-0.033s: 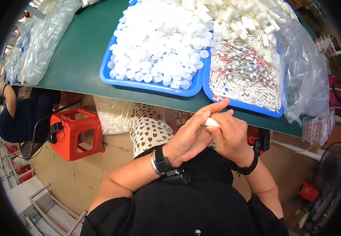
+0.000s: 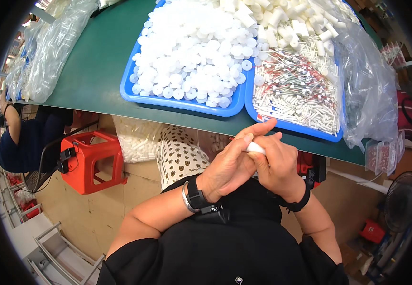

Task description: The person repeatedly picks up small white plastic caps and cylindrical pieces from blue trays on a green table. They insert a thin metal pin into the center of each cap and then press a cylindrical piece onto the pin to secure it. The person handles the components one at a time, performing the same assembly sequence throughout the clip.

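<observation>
In front of my chest, just off the near edge of the table, my two hands meet around a small smooth white plastic piece (image 2: 255, 148). My left hand (image 2: 232, 166) pinches one end with its thumb, while its index finger stretches forward. Curled over the other end is my right hand (image 2: 280, 164), its thumb pressed against the piece. Fingers hide most of it, so its full shape does not show. Beyond my hands stands a blue tray (image 2: 249, 105) holding many small white tubes (image 2: 306, 109) and pieces with thin red and dark wires (image 2: 296, 71).
Another blue tray (image 2: 182, 105), heaped with translucent white discs (image 2: 191, 52), stands left of it on the green table (image 2: 92, 61). Thick white tubes (image 2: 287, 23) are piled behind. Clear plastic bags (image 2: 370, 85) lie at the right. A red stool (image 2: 94, 161) and another person (image 2: 25, 137) are at the left.
</observation>
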{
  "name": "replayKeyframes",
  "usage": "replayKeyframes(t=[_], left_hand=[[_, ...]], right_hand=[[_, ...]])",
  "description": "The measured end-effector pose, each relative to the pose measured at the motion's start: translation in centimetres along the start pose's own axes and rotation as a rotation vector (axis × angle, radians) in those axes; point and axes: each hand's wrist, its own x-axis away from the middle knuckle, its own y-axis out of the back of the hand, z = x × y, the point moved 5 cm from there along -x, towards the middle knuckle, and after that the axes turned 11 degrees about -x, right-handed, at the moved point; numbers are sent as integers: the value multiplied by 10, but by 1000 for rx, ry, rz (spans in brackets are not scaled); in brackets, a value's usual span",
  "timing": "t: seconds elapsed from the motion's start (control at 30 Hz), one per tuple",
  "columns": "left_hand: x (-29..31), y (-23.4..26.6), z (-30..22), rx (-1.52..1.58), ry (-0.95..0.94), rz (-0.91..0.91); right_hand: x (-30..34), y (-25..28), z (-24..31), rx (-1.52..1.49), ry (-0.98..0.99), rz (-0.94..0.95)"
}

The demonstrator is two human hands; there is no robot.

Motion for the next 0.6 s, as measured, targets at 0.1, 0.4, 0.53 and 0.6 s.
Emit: replayKeyframes(t=[0.1,0.4,0.53,0.6], left_hand=[[-1,2,3,92,-32,-13],[0,13,2,-73,35,-33],[1,10,16,157,1,8],[1,11,18,168,-19,7]], right_hand=[[2,-9,2,32,-110,-92],[-1,-5,1,103,25,15],[-1,-6,6,140,46,28],[-4,-9,11,160,10,45]])
